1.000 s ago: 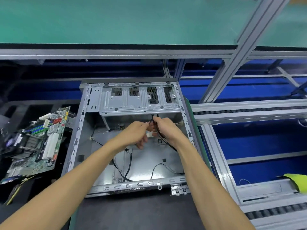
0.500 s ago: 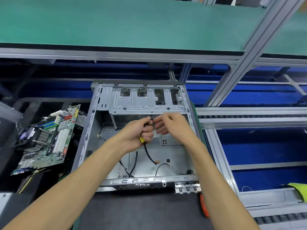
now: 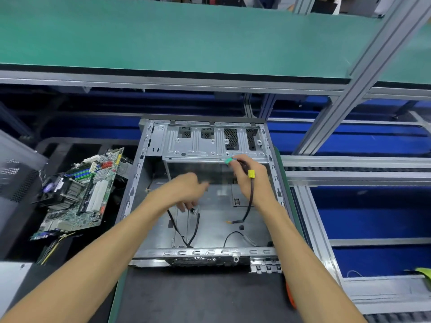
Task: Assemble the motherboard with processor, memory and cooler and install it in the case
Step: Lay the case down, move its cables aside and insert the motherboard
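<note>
- While the motherboard [image 3: 77, 194] waits tilted in a dark tray [image 3: 70, 150] just left of the case [image 3: 205, 141], a person clears cables inside the open metal chassis, seen from the single head view.
- Right hand [image 3: 253, 180] grips a black cable [image 3: 249, 201] near the drive cage, fingers curled round it; a yellow connector [image 3: 251, 173] sits on the cable below the fist and a green connector [image 3: 229, 160] pokes out above it.
- Left hand [image 3: 186, 190] reaches down toward a second black cable loop [image 3: 196, 227] on the case floor; motion blur hides whether its fingers pinch anything.
- Progress, as judged: the board appears to carry a cooler with fan [image 3: 59, 190] already, and slots are visible beside it, though seated memory cannot be confirmed; the processor would lie hidden beneath the cooler.
- Still to do, by the look of it: move the loose wiring aside, lower the board into the case, fasten it and plug in the leads.
- Case lies on its side on a dark mat [image 3: 198, 297] edged in green.
- Behind it runs a green-topped shelf [image 3: 175, 36] on aluminium framing [image 3: 349, 89], with blue panels below and roller conveyor rails [image 3: 349, 169] to the right.
</note>
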The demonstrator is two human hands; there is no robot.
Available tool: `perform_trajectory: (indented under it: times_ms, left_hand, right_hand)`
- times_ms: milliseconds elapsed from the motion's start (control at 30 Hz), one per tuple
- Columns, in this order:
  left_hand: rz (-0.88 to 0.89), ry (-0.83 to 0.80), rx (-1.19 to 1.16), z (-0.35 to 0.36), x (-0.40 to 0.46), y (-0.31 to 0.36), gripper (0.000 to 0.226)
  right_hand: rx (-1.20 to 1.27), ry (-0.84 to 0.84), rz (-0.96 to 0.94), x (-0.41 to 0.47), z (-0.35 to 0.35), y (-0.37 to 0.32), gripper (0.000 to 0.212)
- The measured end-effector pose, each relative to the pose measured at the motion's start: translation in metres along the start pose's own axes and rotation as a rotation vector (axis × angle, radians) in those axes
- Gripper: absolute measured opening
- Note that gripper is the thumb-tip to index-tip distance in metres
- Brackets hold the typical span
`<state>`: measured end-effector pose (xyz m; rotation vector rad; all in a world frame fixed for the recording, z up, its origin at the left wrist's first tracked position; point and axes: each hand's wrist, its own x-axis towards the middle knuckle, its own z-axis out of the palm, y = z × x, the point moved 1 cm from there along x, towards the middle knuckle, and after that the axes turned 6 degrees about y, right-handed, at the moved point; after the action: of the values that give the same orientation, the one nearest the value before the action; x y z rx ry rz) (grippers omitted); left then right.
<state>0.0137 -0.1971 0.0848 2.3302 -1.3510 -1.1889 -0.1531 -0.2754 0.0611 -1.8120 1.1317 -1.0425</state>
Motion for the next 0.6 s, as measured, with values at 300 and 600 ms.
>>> perform_trajectory:
  times_ms: [300, 600]
  left_hand:
    - [-0.096, -0.337, 0.0, 0.036, 0.007, -0.043, 0.02]
    - [0.126, -0.3, 0.522, 0.014, 0.004, -0.051, 0.056]
  right_hand:
    - [0.24, 0.113, 0.286, 0.001, -0.006, 0.0, 0.025]
    - [0.341, 0.104, 0.363, 0.002, -0.011, -0.004, 0.03]
